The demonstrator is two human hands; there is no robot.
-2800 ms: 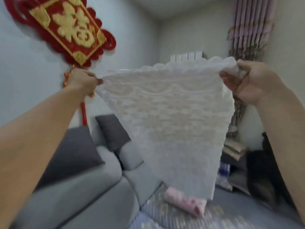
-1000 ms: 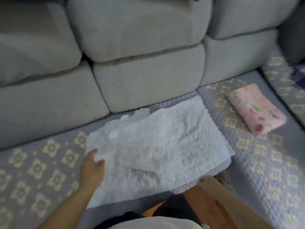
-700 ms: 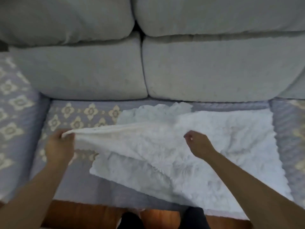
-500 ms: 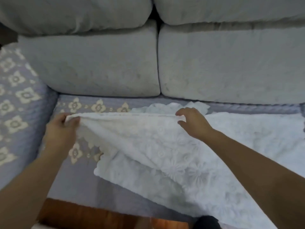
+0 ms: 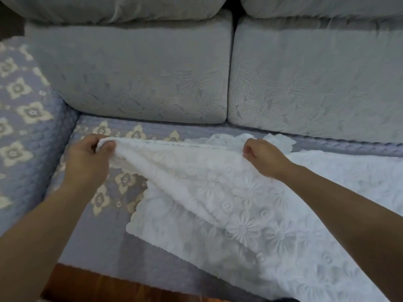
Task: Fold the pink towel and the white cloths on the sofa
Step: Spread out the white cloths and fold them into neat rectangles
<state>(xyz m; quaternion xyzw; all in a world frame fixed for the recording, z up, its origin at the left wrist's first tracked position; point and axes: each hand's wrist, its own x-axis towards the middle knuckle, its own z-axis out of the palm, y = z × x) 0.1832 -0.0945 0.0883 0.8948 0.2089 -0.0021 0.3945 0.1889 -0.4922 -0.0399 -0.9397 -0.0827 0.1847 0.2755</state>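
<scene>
Head view first, and the only one: we have the white cloth [image 5: 250, 205] spread over the patterned seat cover [image 5: 122, 247] of the sofa [image 5: 152, 79], filling the frame from about 3 o'clock round to 6. Our left hand [image 5: 87, 162], at 9 o'clock of the cloth, pinches one end of its raised edge between thumb and curled fingers. Our right hand [image 5: 261, 155], toward 12 o'clock, is closed in a fist on the other end of that edge, which runs taut between the two. A scalloped lower layer lies flat near 7 o'clock, and some lace sits bunched by the back cushions behind our right hand. We cannot see the pink towel from here.

We judge we are mid-fold. The risk is a crooked fold: the bunched lace at the back could get trapped under the layer we carry, or uneven pull could drag the bottom layer off square. Thin lace may also slip from the left pinch.
</scene>
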